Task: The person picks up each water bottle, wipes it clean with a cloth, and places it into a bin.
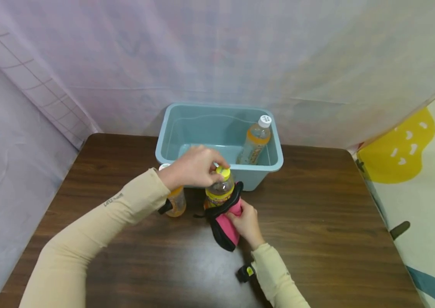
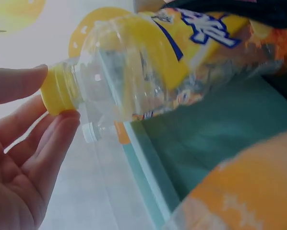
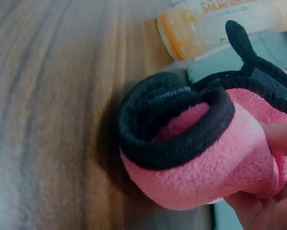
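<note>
L hand (image 1: pixel 198 167) pinching yellow cap (image 1: pixel 223 173) of btl (image 1: pixel 221 188) — R hand (image 1: pixel 247 222) gripping pink fleece (image 1: pixel 226 226)
Dark wood tbl (image 1: pixel 309 256), blue bin (image 1: pixel 209 124) on it — pale curtain (image 1: pixel 202 51) behind, yellow print (image 1: pixel 386 162) far right

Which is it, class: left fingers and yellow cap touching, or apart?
Touching: the left wrist view shows fingers pinching the yellow cap from opposite sides.
</note>
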The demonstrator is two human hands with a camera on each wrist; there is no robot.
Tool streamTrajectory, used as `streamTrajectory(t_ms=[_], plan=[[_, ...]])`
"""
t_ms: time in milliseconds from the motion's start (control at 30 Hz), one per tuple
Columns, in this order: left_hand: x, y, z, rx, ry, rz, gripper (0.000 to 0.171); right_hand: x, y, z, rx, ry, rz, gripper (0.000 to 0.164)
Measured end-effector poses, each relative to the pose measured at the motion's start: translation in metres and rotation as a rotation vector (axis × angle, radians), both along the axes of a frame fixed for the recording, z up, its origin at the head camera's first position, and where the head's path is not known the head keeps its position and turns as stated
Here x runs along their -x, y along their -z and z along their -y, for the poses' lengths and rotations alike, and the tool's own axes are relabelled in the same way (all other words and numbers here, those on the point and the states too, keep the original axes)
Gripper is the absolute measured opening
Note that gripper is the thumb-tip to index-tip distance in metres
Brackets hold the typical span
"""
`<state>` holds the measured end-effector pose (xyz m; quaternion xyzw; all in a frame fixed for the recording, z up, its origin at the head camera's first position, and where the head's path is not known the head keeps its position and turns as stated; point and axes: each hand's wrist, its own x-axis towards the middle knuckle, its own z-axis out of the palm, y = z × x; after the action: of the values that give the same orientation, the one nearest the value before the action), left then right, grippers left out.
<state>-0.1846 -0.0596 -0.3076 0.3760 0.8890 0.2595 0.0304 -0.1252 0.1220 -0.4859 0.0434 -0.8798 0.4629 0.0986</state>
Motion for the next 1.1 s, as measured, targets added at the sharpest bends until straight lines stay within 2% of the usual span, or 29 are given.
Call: streamTrajectory(t_ms=[233,367,633,900,1100], plan=[[-0.005,0.005,0.000,-0.047,-0.033,-0.078,0.031,0.000,0.001,0.001,-0.003,0.011,0.017,0.022],[-0.006,0.007,0.000,-0.046,-0.056,-0.129,0.026,-0.001,-0.001,0.000,0.002,0.006,0.010,0.023],[-0.008,0.006,0.001,-0.045,-0.012,-0.097,0.021,-0.015,-0.019,-0.012,0.051,-0.029,-0.012,0.025],[-0.008,0.004,-0.002,-0.058,0.025,-0.065,0.021,-0.027,-0.057,-0.023,0.115,-0.049,-0.073,0.021],[-0.006,0.004,-0.004,-0.096,0.083,-0.046,0.021,-0.034,-0.104,-0.016,0.080,-0.052,-0.143,0.018]])
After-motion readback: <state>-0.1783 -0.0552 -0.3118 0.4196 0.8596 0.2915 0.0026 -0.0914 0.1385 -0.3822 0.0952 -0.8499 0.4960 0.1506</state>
